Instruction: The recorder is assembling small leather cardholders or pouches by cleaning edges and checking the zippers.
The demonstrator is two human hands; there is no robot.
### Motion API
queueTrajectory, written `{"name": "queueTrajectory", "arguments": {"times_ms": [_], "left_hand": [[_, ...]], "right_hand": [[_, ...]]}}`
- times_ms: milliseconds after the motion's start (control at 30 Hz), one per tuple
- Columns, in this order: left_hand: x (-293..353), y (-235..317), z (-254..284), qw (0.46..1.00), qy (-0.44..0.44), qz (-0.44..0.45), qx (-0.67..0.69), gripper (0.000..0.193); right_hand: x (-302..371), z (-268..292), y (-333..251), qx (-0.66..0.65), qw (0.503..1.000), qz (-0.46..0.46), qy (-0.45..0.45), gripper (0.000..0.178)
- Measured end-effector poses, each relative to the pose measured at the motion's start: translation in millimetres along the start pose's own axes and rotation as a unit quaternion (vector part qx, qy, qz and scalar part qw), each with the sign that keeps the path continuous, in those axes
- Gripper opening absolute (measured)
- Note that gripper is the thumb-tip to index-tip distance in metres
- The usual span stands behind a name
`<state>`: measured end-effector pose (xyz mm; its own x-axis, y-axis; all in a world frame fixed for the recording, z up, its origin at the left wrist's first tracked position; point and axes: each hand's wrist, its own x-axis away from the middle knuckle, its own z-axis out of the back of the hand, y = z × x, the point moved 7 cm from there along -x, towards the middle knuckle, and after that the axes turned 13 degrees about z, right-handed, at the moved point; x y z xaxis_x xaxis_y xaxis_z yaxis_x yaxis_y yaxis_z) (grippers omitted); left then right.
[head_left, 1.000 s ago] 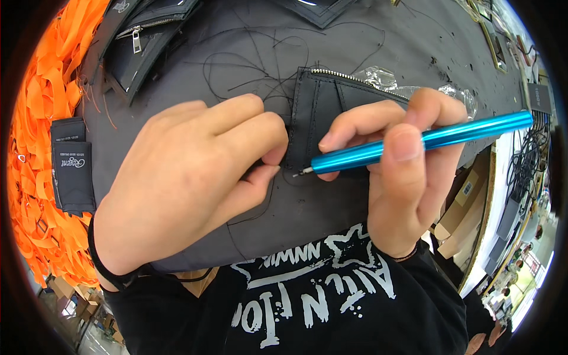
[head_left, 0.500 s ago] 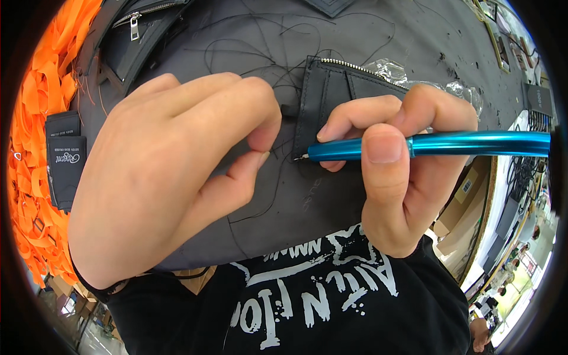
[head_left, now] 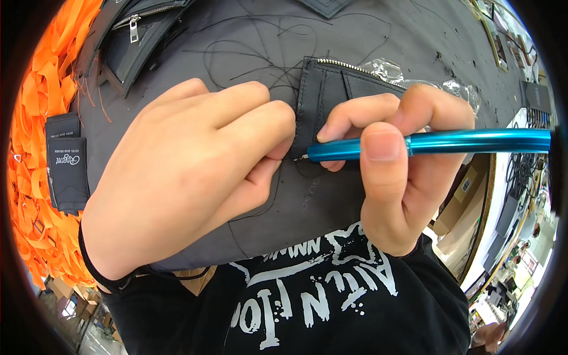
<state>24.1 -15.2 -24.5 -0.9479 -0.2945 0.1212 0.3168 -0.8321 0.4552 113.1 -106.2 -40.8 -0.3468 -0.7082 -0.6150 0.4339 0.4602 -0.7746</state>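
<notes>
My right hand (head_left: 408,160) grips a shiny blue pen-like tool (head_left: 479,142) lying nearly level, its thin metal tip pointing left. That tip is beside the lower left corner of a black stitched leather piece (head_left: 309,112) with a metal-toothed zipper along its upper edge. My right fingers cover much of the piece. Close by on the left, my left hand (head_left: 189,171) is closed, thumb and forefinger pinched together just short of the tool's tip. What they pinch, if anything, is hidden.
Loose black threads (head_left: 254,56) lie across the dark work surface (head_left: 331,219). Another black zippered leather piece (head_left: 133,50) is at the upper left. Orange strips (head_left: 44,118) and black labelled pieces (head_left: 68,171) are on the left. Crumpled clear plastic (head_left: 387,70) sits behind the zipper.
My left hand has moved right, bringing its pinched fingers close to the tool's tip. My right hand and the tool have barely moved.
</notes>
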Motion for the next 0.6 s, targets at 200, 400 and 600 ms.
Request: {"name": "queueTrajectory", "arguments": {"times_ms": [200,400,600], "left_hand": [[-1,2,3,1.0,0.005,-0.006,0.007,0.022],[2,0,4,1.0,0.001,-0.008,0.022,0.022],[-2,-8,21,0.996,0.06,0.059,0.017,0.019]], "right_hand": [[1,0,0,0.029,0.999,0.009,-0.017,0.019],[1,-4,0,0.035,0.999,-0.002,-0.011,0.018],[4,3,1,-0.051,0.995,-0.057,0.056,0.018]]}}
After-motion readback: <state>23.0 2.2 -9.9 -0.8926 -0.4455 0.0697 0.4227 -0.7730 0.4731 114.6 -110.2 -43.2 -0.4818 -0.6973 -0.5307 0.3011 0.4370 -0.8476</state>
